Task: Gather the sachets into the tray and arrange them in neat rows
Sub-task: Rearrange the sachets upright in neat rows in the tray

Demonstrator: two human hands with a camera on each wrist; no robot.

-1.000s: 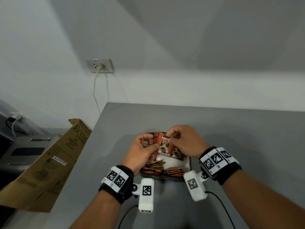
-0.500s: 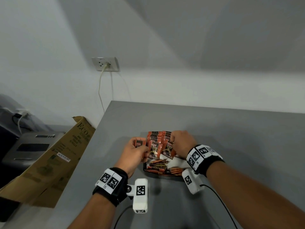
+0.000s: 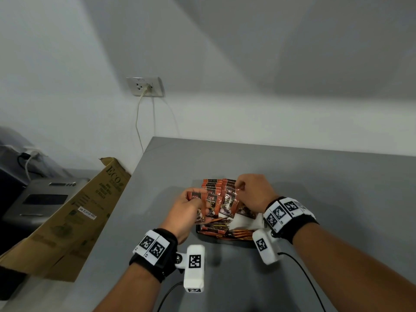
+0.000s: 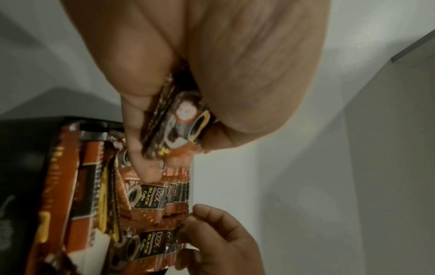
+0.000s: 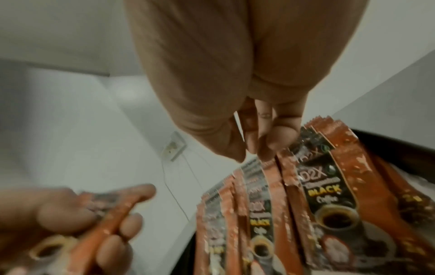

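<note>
A black tray (image 3: 225, 237) lies on the grey table (image 3: 326, 188) in front of me. Orange-brown coffee sachets (image 3: 216, 192) stand in it in two rows, and thin stick sachets (image 3: 227, 227) lie along its near side. At the tray's left edge my left hand (image 3: 197, 203) grips a small bundle of sachets (image 4: 186, 119), also seen blurred in the right wrist view (image 5: 94, 232). My right hand (image 3: 238, 188) reaches over the right row, its curled fingertips (image 5: 266, 147) pinching the sachets' top edges (image 5: 270, 163). The tray's right part is hidden under that hand.
The table's left edge runs close by the tray. Beyond it a folded cardboard box (image 3: 74, 212) leans, with a grey machine (image 3: 42, 199) behind. A wall socket (image 3: 145, 86) with a hanging cable sits above the table's far left corner.
Both hands held sachets together above the tray a second ago. The left hand has since drawn left with its bundle, and the right hand has come down onto the right row.
</note>
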